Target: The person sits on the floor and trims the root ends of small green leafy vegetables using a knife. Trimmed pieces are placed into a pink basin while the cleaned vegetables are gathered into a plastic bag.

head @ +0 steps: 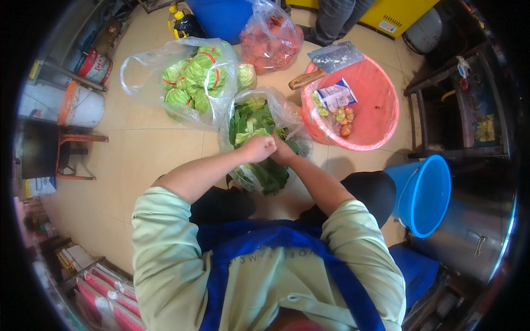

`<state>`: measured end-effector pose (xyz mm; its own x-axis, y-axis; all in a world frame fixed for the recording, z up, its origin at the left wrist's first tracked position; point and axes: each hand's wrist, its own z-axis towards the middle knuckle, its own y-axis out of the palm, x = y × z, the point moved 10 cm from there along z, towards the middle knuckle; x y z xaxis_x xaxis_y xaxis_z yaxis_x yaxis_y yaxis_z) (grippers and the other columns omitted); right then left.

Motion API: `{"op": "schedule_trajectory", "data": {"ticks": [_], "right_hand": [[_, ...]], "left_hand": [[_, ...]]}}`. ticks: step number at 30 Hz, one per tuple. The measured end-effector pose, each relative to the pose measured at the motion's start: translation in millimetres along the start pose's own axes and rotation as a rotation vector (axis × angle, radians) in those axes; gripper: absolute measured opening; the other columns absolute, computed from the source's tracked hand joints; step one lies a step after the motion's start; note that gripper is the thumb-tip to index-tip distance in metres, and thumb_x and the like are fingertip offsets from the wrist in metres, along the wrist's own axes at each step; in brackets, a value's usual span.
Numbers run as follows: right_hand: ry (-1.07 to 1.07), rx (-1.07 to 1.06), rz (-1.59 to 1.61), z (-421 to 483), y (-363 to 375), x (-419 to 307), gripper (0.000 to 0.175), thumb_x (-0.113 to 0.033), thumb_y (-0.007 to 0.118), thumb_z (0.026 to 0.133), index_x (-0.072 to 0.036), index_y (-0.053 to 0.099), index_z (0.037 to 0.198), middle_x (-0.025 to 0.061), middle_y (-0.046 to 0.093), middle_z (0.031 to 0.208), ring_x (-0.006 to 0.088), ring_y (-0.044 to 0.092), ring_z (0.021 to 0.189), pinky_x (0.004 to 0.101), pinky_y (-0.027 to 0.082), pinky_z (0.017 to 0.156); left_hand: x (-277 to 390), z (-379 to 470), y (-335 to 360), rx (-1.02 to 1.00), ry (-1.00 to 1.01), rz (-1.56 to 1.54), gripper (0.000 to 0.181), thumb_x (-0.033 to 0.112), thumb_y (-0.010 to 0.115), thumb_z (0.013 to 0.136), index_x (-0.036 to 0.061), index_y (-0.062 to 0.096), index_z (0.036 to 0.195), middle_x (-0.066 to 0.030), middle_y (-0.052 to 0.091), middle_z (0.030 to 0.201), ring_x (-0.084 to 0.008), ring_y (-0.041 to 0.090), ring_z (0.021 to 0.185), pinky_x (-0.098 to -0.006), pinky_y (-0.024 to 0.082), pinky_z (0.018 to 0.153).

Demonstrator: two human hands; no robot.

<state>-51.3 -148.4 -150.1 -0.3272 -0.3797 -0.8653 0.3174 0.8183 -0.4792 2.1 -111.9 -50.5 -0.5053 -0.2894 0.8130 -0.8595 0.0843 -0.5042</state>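
My left hand (260, 148) is curled, its knuckles against my right hand (283, 151). Both meet over a clear plastic bag (238, 101) of dark leafy greens (270, 176). Pale green stalks (251, 133) show just beyond my left hand. Whatever my fingers pinch is hidden between the hands. Up and to the left, another clear bag (140, 78) holds several round cabbages (201, 72) bound with red bands. A pink plastic tub (379, 103) stands to the right, with vegetable scraps and a printed packet (337, 94) inside. Across its rim lies a cleaver (337, 57) with a wooden handle.
A tied bag of reddish contents (271, 43) sits by a blue container (221, 18). Near it stands a person's leg (337, 20). A blue bucket (430, 196) is beside my right knee. A white bucket (85, 106) and an orange-framed stool (78, 138) line the left.
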Motion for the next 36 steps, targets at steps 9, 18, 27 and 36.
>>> {"op": "schedule_trajectory", "data": {"ticks": [9, 18, 27, 36], "right_hand": [[0.112, -0.027, -0.275, -5.6, -8.5, -27.8, 0.062, -0.023, 0.071, 0.078, -0.001, 0.036, 0.125, 0.0297, 0.059, 0.107, 0.0434, 0.058, 0.101, 0.0489, 0.048, 0.085], [0.049, -0.020, -0.293, -6.0, -19.9, -37.0, 0.061, -0.018, 0.072, 0.077, -0.006, 0.041, 0.127, 0.0236, 0.058, 0.115, 0.0410, 0.057, 0.106, 0.0466, 0.046, 0.090], [0.166, 0.009, -0.271, -5.3, -17.8, -34.8, 0.057, -0.021, 0.074, 0.076, -0.011, 0.046, 0.125, 0.0195, 0.059, 0.114, 0.0388, 0.058, 0.105, 0.0466, 0.047, 0.089], [-0.058, -0.015, -0.380, -9.2, -14.2, -54.6, 0.064, -0.019, 0.076, 0.073, -0.011, 0.044, 0.129, 0.0177, 0.058, 0.110, 0.0379, 0.056, 0.105, 0.0447, 0.047, 0.090]], "left_hand": [[-104.3, -13.1, -46.3, 0.303, -0.523, -0.032, 0.016, 0.019, 0.058, 0.087, 0.0045, 0.063, 0.082, -0.0101, 0.064, 0.075, -0.0219, 0.060, 0.067, -0.0352, 0.046, 0.063], [-104.7, -6.2, -31.2, 0.109, -0.449, -0.267, 0.015, 0.019, 0.055, 0.090, 0.0057, 0.059, 0.083, -0.0078, 0.061, 0.072, -0.0175, 0.056, 0.066, -0.0349, 0.046, 0.064], [-107.9, -8.1, -55.9, 0.375, -0.383, 0.079, 0.013, 0.016, 0.058, 0.086, 0.0045, 0.063, 0.081, -0.0131, 0.067, 0.081, -0.0250, 0.063, 0.076, -0.0383, 0.048, 0.072], [-107.1, -9.0, -74.4, 0.378, -0.372, -0.138, 0.016, 0.015, 0.050, 0.091, 0.0034, 0.054, 0.081, -0.0129, 0.064, 0.076, -0.0249, 0.063, 0.072, -0.0388, 0.048, 0.066]]}}
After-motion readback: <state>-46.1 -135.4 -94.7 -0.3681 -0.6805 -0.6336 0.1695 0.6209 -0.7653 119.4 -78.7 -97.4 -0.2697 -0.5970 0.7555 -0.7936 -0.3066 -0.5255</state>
